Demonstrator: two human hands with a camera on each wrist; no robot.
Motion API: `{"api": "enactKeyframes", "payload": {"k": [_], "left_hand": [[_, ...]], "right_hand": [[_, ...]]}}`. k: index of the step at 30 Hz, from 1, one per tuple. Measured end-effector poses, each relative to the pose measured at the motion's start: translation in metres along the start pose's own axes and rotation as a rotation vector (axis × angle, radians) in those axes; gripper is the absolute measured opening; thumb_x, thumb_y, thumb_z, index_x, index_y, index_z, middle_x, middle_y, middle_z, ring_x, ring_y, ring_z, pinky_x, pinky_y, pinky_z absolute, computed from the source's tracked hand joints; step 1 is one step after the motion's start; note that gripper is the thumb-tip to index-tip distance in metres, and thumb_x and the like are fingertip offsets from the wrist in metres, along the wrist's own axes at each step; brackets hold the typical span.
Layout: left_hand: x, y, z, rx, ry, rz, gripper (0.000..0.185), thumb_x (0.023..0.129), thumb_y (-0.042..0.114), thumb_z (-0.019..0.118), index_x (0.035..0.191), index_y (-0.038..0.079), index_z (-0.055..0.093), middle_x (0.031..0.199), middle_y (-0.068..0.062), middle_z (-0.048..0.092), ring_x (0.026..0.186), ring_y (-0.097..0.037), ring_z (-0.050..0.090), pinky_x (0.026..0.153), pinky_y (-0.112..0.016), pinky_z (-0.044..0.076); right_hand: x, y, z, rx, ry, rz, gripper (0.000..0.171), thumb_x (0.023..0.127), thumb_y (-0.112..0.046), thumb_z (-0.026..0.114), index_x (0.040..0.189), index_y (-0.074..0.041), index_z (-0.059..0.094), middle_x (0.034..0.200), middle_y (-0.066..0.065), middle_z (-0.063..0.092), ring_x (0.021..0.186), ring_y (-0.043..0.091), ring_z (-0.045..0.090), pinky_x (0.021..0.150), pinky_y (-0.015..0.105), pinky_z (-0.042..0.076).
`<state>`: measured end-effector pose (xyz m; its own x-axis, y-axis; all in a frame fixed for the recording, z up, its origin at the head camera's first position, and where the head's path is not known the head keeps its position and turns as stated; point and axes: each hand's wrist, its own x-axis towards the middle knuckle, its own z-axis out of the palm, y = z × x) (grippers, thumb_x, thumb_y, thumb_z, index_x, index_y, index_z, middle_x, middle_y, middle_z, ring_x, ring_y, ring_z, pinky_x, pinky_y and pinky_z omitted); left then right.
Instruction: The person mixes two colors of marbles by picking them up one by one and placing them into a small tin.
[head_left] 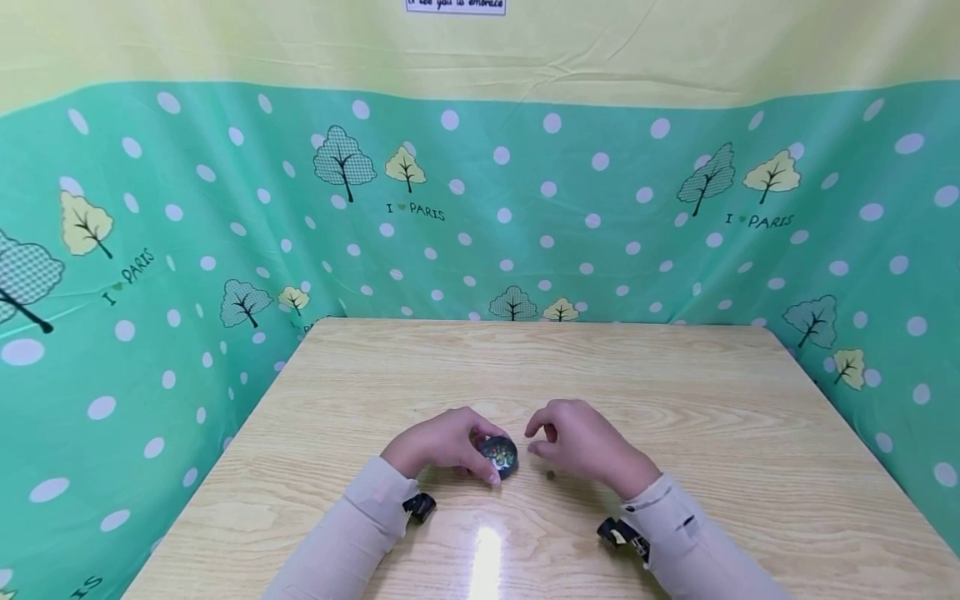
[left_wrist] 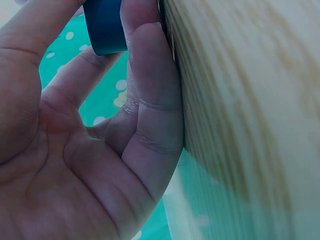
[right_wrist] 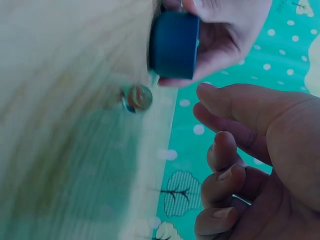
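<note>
A small round dark-blue cup (head_left: 500, 456) is on its side or tilted between the hands, its opening turned up to the head camera, with several glassy marbles visible inside. My left hand (head_left: 447, 443) grips this cup by its rim and side, thumb nearest me; in the left wrist view the little-finger side of that hand lies along the tabletop. A single glass marble (right_wrist: 140, 97) with an orange-red swirl lies on the table, just under the right hand. My right hand (head_left: 583, 443) hovers to the right of the cup, fingers loosely bent, holding nothing.
The light wood-grain table (head_left: 540, 358) extends around both hands, with a bright light reflection near its front. A green dotted cloth (head_left: 525, 208) with printed trees hangs behind the table and at both sides. A small black device (head_left: 420, 507) sits at the left wrist.
</note>
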<state>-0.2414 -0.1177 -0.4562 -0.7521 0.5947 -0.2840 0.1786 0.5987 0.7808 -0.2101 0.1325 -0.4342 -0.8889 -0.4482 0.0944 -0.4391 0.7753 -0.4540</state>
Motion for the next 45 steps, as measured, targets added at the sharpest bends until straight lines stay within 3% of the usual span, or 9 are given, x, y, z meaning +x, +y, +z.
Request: {"api": "enactKeyframes", "payload": {"k": [5,10,13,22,31,45], "left_hand": [[0.000,0.000,0.000,0.004,0.002,0.003,0.055,0.071,0.029,0.097,0.122,0.026,0.077,0.104,0.006,0.073,0.085,-0.017,0.067,0.070,-0.035,0.059],[0.000,0.001,0.001,-0.005,0.013,-0.011,0.056,0.070,0.027,0.097,0.123,0.025,0.077,0.103,0.005,0.073,0.085,-0.017,0.067,0.070,-0.035,0.059],[0.000,0.000,0.001,-0.004,0.014,-0.012,0.057,0.070,0.028,0.098,0.123,0.025,0.077,0.105,0.006,0.073,0.085,-0.017,0.067,0.070,-0.035,0.059],[0.001,-0.002,0.001,-0.017,0.011,-0.004,0.056,0.070,0.028,0.098,0.121,0.026,0.077,0.104,0.006,0.073,0.083,-0.017,0.067,0.068,-0.035,0.059],[0.001,-0.001,0.000,-0.028,0.010,0.001,0.055,0.070,0.025,0.098,0.121,0.024,0.078,0.101,0.004,0.074,0.081,-0.017,0.067,0.068,-0.035,0.059],[0.000,0.000,0.000,-0.009,0.008,-0.002,0.056,0.070,0.027,0.098,0.122,0.025,0.077,0.099,0.004,0.074,0.080,-0.017,0.067,0.067,-0.034,0.058]], "right_hand": [[-0.002,0.007,-0.010,0.037,-0.050,0.067,0.006,0.088,-0.023,0.083,0.093,-0.020,0.079,0.068,-0.005,0.056,0.062,0.011,0.049,0.057,0.027,0.041],[-0.012,0.013,-0.021,0.062,-0.238,0.092,0.021,0.084,-0.028,0.086,0.072,-0.025,0.070,0.065,-0.006,0.059,0.060,0.011,0.051,0.055,0.029,0.043],[-0.017,0.013,-0.024,0.069,-0.311,0.098,0.027,0.080,-0.030,0.089,0.066,-0.023,0.067,0.063,-0.007,0.059,0.058,0.011,0.051,0.054,0.029,0.043],[-0.016,0.008,-0.016,-0.019,-0.344,0.115,0.030,0.077,-0.028,0.091,0.063,-0.023,0.065,0.061,-0.008,0.060,0.056,0.011,0.052,0.054,0.030,0.044],[-0.015,0.009,-0.015,-0.042,-0.311,0.100,0.030,0.077,-0.028,0.091,0.062,-0.025,0.065,0.061,-0.008,0.060,0.056,0.011,0.053,0.055,0.030,0.044],[-0.002,0.002,-0.009,-0.064,-0.066,0.000,0.006,0.086,-0.026,0.085,0.085,-0.023,0.080,0.072,-0.014,0.062,0.064,0.006,0.052,0.061,0.025,0.046]]}}
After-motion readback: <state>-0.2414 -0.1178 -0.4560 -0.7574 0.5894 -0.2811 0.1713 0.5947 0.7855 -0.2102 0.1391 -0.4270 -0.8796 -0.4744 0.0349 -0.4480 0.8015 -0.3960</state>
